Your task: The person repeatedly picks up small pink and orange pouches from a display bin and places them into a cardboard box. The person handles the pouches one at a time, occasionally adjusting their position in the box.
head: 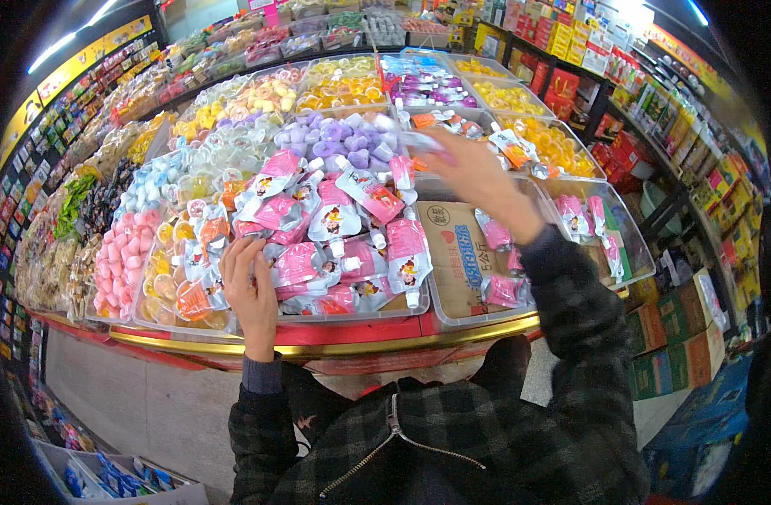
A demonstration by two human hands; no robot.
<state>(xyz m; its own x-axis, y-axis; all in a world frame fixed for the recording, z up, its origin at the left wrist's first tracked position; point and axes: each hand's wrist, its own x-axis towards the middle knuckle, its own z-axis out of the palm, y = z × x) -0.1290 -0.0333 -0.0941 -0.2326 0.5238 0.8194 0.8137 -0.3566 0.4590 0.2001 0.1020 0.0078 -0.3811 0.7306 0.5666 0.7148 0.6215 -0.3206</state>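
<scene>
Pink-and-white spouted jelly pouches (328, 211) lie heaped over a clear plastic bin (360, 315) at the display's front. My left hand (249, 284) rests at the heap's left side, fingers bent against the pouches; whether it grips one is unclear. My right hand (464, 167) is blurred above the bins to the right of the purple jelly cups (347, 136), with a blurred pale, pinkish pouch (429, 146) at its fingers. Under my right forearm, a bin holds a flattened cardboard piece (451, 252) and several pink pouches (505, 291). Orange pouches (202, 293) lie left of the heap.
Bins of yellow jelly cups (549, 145) and pink candies (126, 262) flank the middle. At the far right front a bin (641, 271) holds a few pink pouches. A gold-trimmed edge (372, 346) runs before me. Stocked shelves (663, 145) stand on the right, with cartons (676, 341) below.
</scene>
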